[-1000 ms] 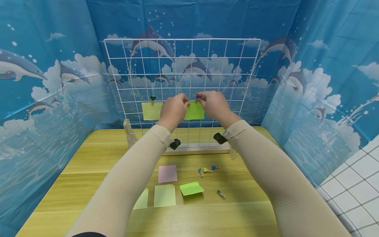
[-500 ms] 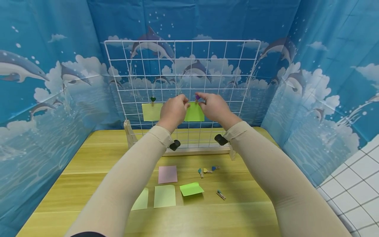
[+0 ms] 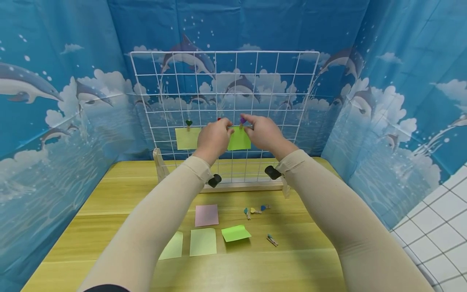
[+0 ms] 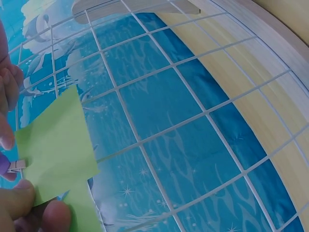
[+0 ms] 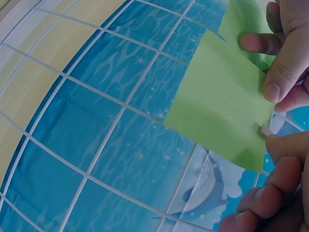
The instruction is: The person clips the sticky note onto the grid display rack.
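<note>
A bright green sticky note (image 3: pixel 239 140) stands against the white wire grid (image 3: pixel 277 94). My left hand (image 3: pixel 214 140) pinches its upper left edge, thumb in front and a finger behind. At its top edge sits a small wooden clothespin with a purple heart (image 3: pixel 243 120), held in the curled index finger and thumb of my right hand (image 3: pixel 265 130). Another green note (image 5: pixel 244 24) lies behind my left fingers in the right wrist view. A red clip (image 3: pixel 219 119) just shows above the left hand. Further left, a green-heart clothespin (image 3: pixel 188 123) holds a pale yellow note (image 3: pixel 187 138).
On the wooden table (image 3: pixel 120 194) lie a pink note (image 3: pixel 206 215), pale yellow notes (image 3: pixel 202 242) and a folded green note (image 3: pixel 235 233). Several loose clothespins lie to the right, one of them blue-hearted (image 3: pixel 263 207). The grid stands on a wooden base (image 3: pixel 248 186).
My right fingers have shifted on the purple clothespin, so its heart now shows more fully. The left hand stays at the note's edge. The view has tilted slightly, and the red clip has come into sight.
</note>
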### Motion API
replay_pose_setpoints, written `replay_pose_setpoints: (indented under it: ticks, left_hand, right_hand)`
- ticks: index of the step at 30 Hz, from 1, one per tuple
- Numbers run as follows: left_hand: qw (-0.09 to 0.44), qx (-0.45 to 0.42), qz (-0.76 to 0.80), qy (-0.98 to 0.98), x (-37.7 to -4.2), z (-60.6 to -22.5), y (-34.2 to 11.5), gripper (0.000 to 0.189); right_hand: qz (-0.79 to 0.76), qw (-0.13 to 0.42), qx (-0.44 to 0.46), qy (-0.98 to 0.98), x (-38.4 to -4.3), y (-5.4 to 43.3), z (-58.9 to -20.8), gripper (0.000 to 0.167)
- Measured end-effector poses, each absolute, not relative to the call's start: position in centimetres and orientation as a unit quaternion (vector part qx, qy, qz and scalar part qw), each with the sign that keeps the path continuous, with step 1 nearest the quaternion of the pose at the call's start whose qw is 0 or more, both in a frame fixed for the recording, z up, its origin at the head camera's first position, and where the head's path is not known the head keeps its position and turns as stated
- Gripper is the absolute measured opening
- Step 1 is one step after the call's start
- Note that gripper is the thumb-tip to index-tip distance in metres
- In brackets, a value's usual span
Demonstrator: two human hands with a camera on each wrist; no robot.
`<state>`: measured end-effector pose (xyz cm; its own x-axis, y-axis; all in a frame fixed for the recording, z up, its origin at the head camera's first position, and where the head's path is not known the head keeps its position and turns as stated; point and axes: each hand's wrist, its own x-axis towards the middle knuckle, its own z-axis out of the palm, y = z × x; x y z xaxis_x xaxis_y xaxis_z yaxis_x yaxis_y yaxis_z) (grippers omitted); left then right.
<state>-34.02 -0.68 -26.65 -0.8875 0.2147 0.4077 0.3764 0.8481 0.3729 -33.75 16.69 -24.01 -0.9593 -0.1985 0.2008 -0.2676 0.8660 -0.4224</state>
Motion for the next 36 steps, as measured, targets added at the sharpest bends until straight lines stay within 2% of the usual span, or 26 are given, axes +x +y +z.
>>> replay_pose_setpoints:
  ticks: [21,36]
  left_hand:
    - [0.205,-0.193,-0.227,-0.932,-33.9,-27.3,-0.8,0.039]
    - [0.233,-0.206,-0.205,-0.928,-33.0,-26.8,-1.9,0.041]
  right_hand:
    - [0.217,0.100,0.134,-0.962,-32.8,17.5,-24.5,0.057]
    - [0.211,0.115,0.149,-0.959,-30.7,18.6,-24.4,0.056]
